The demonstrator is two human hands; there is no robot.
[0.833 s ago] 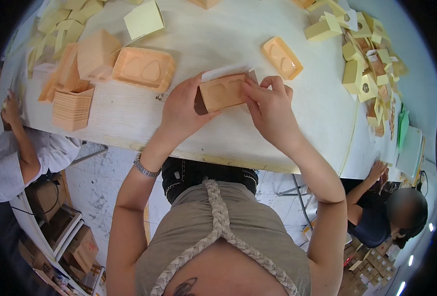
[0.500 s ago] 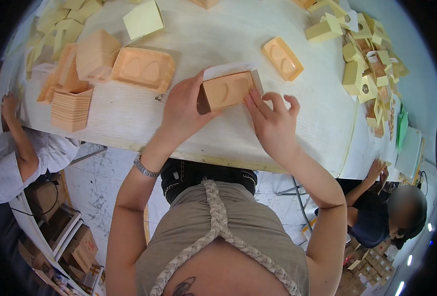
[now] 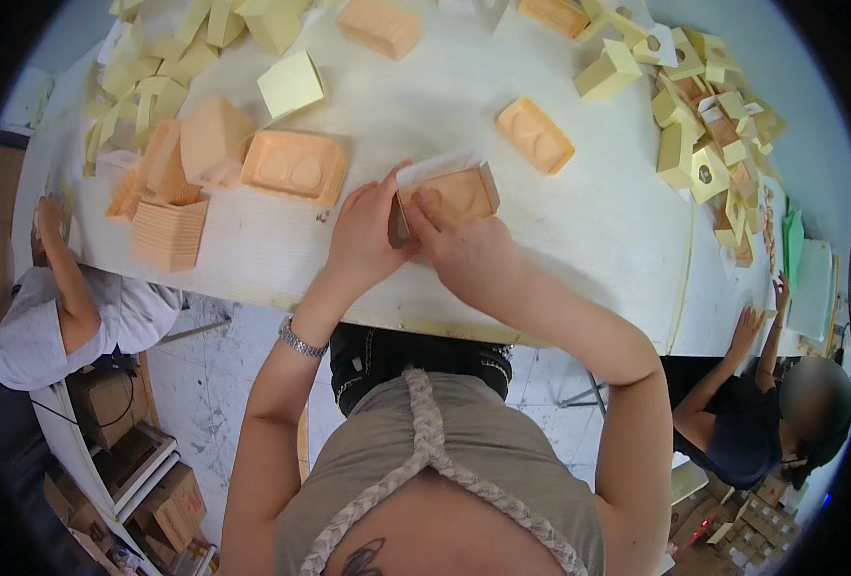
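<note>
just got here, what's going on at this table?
One person is handling a small open box. The left hand grips its left end, while the right hand has its fingers inside, at the peach tray lying in the box. Another peach tray lies apart to the right; a nested stack of trays stands to the left. Pale yellow boxes are heaped farther right. Two other people sit at either side.

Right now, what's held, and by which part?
Small open box, gripped at its left end by the left hand; the right hand is partly inside it.
</note>
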